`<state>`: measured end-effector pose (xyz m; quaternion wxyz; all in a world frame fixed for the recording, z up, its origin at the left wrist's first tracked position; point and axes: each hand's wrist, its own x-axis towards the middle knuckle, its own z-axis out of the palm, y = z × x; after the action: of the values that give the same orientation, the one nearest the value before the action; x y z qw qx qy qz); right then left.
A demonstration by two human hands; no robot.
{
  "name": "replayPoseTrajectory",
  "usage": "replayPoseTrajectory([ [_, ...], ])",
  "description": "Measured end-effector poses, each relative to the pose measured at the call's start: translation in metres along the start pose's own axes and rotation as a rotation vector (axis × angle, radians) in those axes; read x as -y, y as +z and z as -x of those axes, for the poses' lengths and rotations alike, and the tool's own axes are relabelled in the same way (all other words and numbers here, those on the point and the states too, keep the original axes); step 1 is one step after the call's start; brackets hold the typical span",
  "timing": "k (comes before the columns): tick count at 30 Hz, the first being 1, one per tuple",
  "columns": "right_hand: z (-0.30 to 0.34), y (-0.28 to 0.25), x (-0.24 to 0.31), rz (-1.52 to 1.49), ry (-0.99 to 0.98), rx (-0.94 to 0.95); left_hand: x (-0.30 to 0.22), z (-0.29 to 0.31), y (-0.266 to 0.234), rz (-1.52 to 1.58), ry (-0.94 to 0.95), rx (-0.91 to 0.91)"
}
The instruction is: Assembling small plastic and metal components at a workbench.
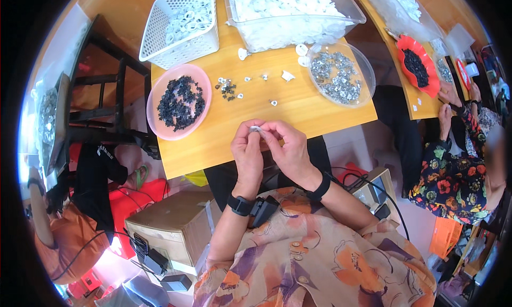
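The L hand (247, 153) & R hand (289, 147) meet at the near edge of the counter (213, 147), abt the middle. The fingers of both pinch one small pale pc (256, 129) btwn the tips. They cover most of it, so can't tell its full shape. Each wrist has a band; the L one is the black band (241, 205).

Past the hands, a loose bit (274, 102) sits alone on the wood, w/ a few more like it farther back. Next to those is a little black heap (228, 89). To the L is a pink bowl (152, 114) w/ lots of black bits (178, 88) in it. To the R is a round clear tub (372, 85) w/ shiny bits (341, 83), gray like metal.

At the back L stands a white basket (181, 50), full of holes, w/ pale round pcs (191, 21) inside. Beside it is a big clear bin (346, 22) piled w/ white pcs (288, 5).

Off to the R, a person in a flowery top (448, 184) has both hands by a red wavy tray (433, 86), also w/ black stuff in it. Down L, there's a brown box (165, 224) on the floor, & a person in an orange shirt (80, 248) nr the pic's edge.
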<state>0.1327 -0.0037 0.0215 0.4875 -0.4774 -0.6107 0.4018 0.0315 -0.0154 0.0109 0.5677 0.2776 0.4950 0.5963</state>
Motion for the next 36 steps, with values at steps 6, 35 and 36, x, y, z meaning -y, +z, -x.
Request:
replayPoseTrajectory([
  [6, -0.010, -0.006, -0.001, -0.059, 0.103, 0.035, 0.002, -0.007, 0.000, -0.016, -0.017, 0.011],
  [35, -0.060, 0.005, 0.012, -0.335, 0.411, 0.449, -0.016, -0.006, -0.051, 0.284, -0.031, 0.135],
  [36, -0.063, 0.009, 0.011, -0.333, 0.411, 0.455, -0.016, -0.007, -0.054, 0.288, -0.028, 0.130],
])
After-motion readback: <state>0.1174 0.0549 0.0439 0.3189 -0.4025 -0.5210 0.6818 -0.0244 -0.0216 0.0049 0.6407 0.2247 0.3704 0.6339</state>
